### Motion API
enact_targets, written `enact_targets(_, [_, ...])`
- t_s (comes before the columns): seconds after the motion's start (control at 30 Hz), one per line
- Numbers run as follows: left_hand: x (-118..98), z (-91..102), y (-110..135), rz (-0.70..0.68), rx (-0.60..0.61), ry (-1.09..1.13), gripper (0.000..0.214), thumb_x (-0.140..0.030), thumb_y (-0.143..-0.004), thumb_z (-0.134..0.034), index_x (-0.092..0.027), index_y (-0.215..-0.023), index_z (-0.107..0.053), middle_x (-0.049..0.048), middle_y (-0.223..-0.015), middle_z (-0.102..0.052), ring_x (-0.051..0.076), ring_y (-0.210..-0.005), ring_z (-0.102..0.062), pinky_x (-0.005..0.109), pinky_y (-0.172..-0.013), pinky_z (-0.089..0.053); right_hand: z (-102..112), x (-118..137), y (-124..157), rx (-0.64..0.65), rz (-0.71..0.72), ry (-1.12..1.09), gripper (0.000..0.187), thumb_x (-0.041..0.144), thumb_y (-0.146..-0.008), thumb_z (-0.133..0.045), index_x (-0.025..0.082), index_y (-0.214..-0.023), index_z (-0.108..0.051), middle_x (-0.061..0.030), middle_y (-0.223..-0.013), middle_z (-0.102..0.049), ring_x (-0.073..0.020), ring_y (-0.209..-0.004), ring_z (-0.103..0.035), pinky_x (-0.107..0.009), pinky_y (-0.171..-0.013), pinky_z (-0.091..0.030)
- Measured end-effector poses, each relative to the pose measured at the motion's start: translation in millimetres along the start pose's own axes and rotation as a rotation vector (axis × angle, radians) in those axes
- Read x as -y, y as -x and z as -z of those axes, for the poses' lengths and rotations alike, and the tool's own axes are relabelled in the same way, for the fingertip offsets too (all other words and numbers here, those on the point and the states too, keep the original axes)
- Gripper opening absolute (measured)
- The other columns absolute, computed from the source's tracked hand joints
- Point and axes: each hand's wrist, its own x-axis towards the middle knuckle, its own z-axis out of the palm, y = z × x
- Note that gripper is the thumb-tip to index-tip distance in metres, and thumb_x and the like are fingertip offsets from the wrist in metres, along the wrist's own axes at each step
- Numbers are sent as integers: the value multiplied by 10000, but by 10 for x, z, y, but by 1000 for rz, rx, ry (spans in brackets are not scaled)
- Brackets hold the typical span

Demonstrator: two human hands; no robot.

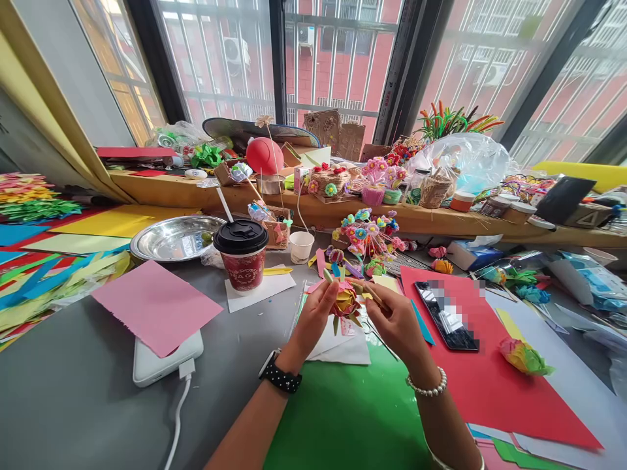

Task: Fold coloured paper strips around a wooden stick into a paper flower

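Between my hands, over the table, is a paper flower (347, 300) with pink and yellow layered petals and green pointed leaves below. My left hand (321, 310) grips it from the left, thumb up near a pale green tip. On the other side, my right hand (389, 320) is closed with its fingers bent round a thin tan stick-like thing (365, 286) that reaches to the petals; its exact kind is unclear. Under the hands lie white paper sheets (343, 352) and a green mat (343, 418). Dark scissors-like metal (385, 339) shows partly below the right hand.
A lidded paper cup with a straw (242, 258) stands left of the hands, near a metal plate (142, 245) and a white power bank (169, 359) under pink paper (157, 307). To the right, a phone (448, 320) and another paper flower (524, 357) rest on red paper (519, 398).
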Motion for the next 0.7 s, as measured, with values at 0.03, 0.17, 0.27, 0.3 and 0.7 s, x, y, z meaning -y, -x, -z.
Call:
enact_targets(0.03, [10, 2, 0, 1, -6, -5, 386, -498, -731, -456, -145, -867, -535, 11, -724, -531, 110, -654, -512, 234, -637, -435, 1, -4, 2, 2, 5, -2, 398, 97, -729, -403, 187, -1081, -565, -41, -857, -645, -98, -539, -489, -198, -457, -385])
enact_targets(0.17, [49, 6, -11, -29, -43, -57, 425, -521, -746, -407, -150, -913, -531, 17, -746, -541, 127, -682, -520, 250, -644, -427, -6, 10, 14, 7, 41, 38, 440, 66, -696, -393, 199, -1075, -574, -40, -904, -630, -95, -557, -489, -196, -471, -399])
enact_targets(0.27, [53, 14, -20, -87, -69, -110, 409, -506, -760, -398, -154, -914, -536, 22, -792, -561, 129, -723, -520, 236, -652, -419, -25, 34, 17, 30, 65, 60, 459, 70, -689, -400, 198, -1101, -555, -49, -946, -603, -94, -576, -489, -194, -481, -412])
enact_targets(0.3, [49, 17, -21, -101, -75, -124, 404, -499, -764, -396, -154, -922, -536, 21, -796, -566, 128, -726, -519, 234, -653, -418, -32, 40, 16, 40, 74, 62, 460, 76, -691, -405, 200, -1111, -547, -51, -963, -595, -95, -588, -492, -194, -488, -418])
enact_targets(0.7, [23, -8, -7, -115, -121, -100, 436, -508, -754, -404, -142, -953, -534, 40, -802, -596, 144, -699, -536, 244, -643, -427, -56, 21, -7, -11, 30, 35, 457, 63, -694, -389, 196, -1103, -545, -54, -989, -607, -112, -624, -523, -212, -504, -425])
